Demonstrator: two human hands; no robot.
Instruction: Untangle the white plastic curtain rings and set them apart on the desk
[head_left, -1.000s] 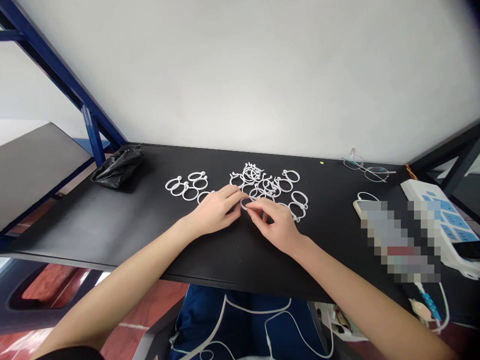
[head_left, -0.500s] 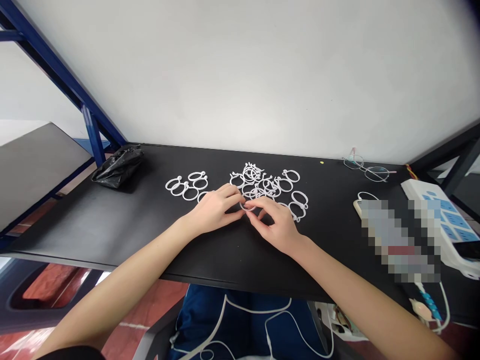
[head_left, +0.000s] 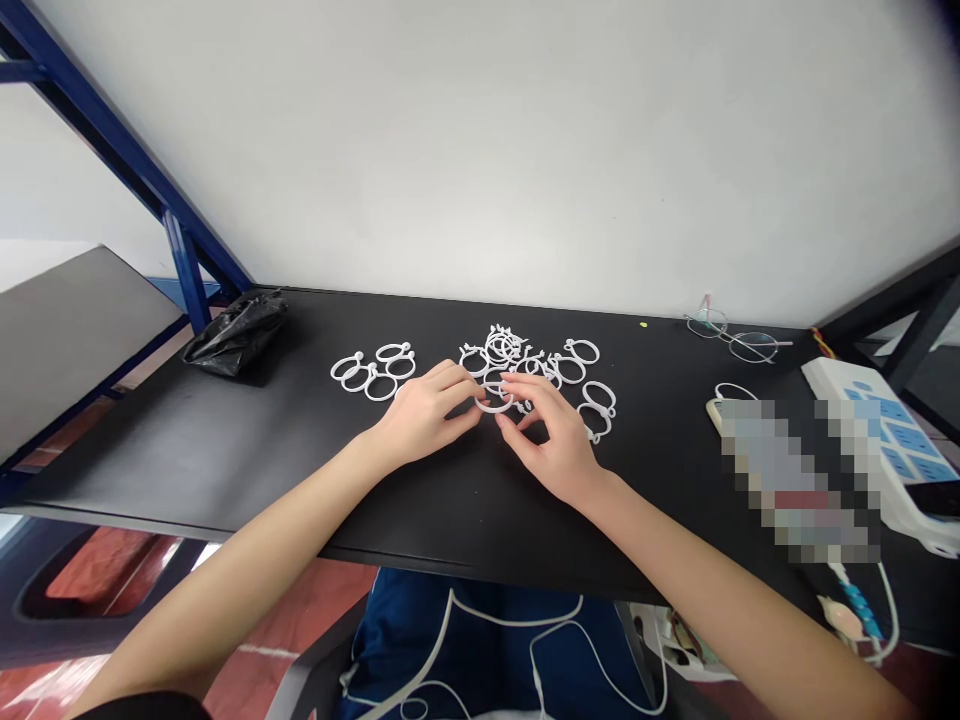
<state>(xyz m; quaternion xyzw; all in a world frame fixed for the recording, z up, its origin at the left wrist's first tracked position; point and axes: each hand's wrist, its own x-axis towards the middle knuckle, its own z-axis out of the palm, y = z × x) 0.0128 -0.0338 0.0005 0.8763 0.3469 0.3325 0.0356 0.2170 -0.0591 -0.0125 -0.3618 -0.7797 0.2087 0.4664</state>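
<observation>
A white plastic curtain ring (head_left: 493, 405) stands tilted between my hands, just above the black tabletop (head_left: 225, 450). My left hand (head_left: 427, 410) holds its left side with the fingertips. My right hand (head_left: 544, 435) pinches its right side, with fingers above and below the rim. Behind the hands lies a tangled pile of similar rings (head_left: 501, 348), some with small loops. My right hand partly covers that pile. A smaller group of rings (head_left: 380, 388) lies to the left, beyond my left hand.
A black plastic bag (head_left: 236, 335) lies at the table's back left. Glasses (head_left: 735, 340) rest near the back right. Further right are a white power strip (head_left: 862, 420), a pixelated patch (head_left: 799, 480) and a white cable (head_left: 731, 392). The wall borders the table's back edge.
The ring between my hands has turned to show more of its opening and risen slightly. My right hand has shifted up along it, and my left fingers have moved with it.
</observation>
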